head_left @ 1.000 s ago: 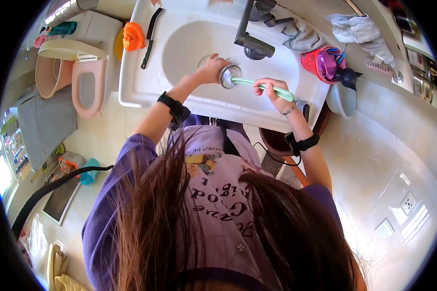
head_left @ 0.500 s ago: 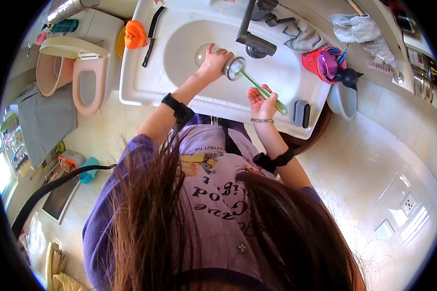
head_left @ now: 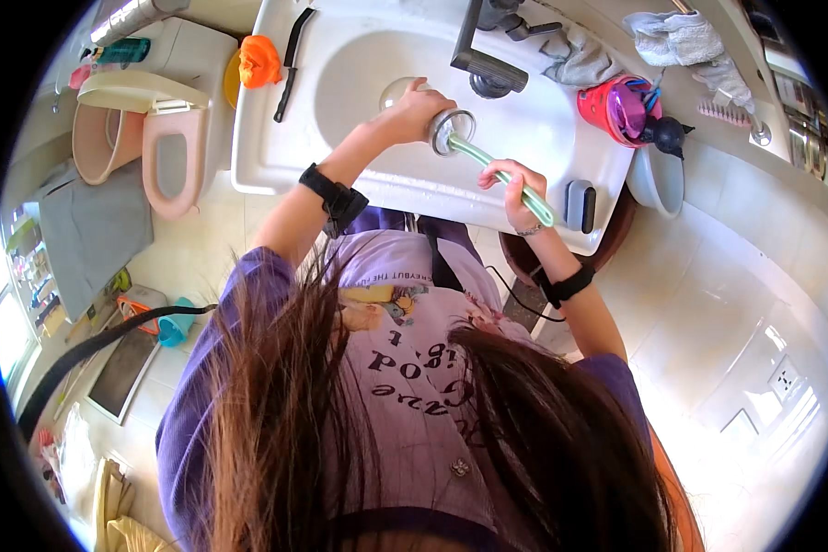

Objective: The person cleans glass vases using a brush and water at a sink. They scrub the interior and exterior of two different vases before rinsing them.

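Left grip (head_left: pixel 414 114): my fingers wrap round the glass jar (head_left: pixel 438 134).
Right grip (head_left: pixel 517 191): closed on the green brush (head_left: pixel 476 155).
Jar: over the white sink (head_left: pixel 271 168), brush head in its mouth, handle pointing between 4 and 5 o'clock.
Tap (head_left: pixel 489 72): 1 o'clock of the jar.
Orange bundle (head_left: pixel 259 62): 10 o'clock of it.

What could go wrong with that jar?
The clear jar could slip from the left hand and knock against the sink below. The right hand might push the green-handled tool too hard into the jar and jolt it. If lifted, the jar may bump the black faucet nearby.
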Motion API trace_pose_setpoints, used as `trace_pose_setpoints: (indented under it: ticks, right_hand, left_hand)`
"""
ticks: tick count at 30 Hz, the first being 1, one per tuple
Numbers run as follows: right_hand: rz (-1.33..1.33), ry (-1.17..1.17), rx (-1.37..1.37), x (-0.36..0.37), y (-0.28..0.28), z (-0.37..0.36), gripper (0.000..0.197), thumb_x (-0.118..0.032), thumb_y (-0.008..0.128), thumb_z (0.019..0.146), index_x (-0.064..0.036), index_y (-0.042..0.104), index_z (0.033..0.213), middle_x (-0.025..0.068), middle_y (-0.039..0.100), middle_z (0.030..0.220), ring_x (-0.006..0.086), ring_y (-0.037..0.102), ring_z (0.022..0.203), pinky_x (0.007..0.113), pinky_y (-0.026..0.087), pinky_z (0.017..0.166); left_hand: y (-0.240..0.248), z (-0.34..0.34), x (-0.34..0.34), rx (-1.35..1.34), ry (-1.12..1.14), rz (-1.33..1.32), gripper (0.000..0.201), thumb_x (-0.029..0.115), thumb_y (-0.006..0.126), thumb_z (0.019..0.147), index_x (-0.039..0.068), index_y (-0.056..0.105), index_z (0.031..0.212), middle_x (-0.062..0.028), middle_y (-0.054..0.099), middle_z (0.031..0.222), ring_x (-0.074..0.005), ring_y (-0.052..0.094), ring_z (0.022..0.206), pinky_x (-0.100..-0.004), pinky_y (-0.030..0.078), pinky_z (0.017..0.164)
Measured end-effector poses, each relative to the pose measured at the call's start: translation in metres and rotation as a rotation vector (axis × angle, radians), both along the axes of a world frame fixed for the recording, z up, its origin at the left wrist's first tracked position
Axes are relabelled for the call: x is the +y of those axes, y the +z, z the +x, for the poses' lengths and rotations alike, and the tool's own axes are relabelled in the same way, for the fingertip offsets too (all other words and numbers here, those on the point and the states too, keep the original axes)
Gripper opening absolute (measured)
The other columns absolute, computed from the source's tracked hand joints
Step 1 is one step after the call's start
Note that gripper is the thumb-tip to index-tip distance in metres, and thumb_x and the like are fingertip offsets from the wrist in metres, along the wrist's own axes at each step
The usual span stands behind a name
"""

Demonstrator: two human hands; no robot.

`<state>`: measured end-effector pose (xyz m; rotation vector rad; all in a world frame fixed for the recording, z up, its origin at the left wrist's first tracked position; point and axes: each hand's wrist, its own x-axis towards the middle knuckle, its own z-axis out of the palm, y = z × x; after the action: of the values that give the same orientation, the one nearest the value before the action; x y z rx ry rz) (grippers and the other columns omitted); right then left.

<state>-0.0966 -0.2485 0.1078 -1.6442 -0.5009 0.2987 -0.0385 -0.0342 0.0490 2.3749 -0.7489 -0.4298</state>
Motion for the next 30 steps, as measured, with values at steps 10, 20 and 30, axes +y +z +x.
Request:
trace_pose_setpoints:
  ticks: [10, 20, 30]
  right_hand:
    - [0.471, -0.422, 0.678, -0.048, 0.016, 0.003, 0.043, -0.036, 0.025, 0.083, 0.0001, 0.046, 0.095, 0.0177, 0.056, 0.07, 0.0218, 0.054, 0.059, 0.03, 0.046, 0.053]
    - [-0.005, -0.345, 0.396, -0.067, 0.047, -0.001, 0.018, -0.013, 0.038, 0.084, 0.0015, 0.047, 0.09, 0.0108, 0.054, 0.072, 0.016, 0.054, 0.062, 0.026, 0.046, 0.059]
    - [0.005, -0.116, 0.381, -0.029, 0.039, 0.011, 0.024, -0.018, 0.042, 0.083, 0.0031, 0.048, 0.092, 0.011, 0.052, 0.084, 0.0174, 0.054, 0.075, 0.028, 0.045, 0.069]
  left_hand:
    - [-0.023, -0.006, 0.007, 0.049, 0.282, -0.117, 0.051, 0.026, 0.07, 0.054, 0.011, 0.052, 0.099, -0.0071, 0.055, 0.095, -0.0225, 0.05, 0.093, -0.0419, 0.026, 0.093]
    - [-0.052, -0.006, 0.003, 0.178, 0.306, -0.327, 0.044, 0.024, 0.068, 0.059, 0.013, 0.052, 0.099, -0.0046, 0.053, 0.1, -0.0202, 0.047, 0.099, -0.0392, 0.021, 0.096]
    - [-0.03, 0.007, -0.025, 0.039, 0.198, -0.129, 0.05, 0.024, 0.069, 0.053, 0.011, 0.052, 0.098, -0.0061, 0.052, 0.098, -0.0212, 0.046, 0.099, -0.043, 0.024, 0.094]
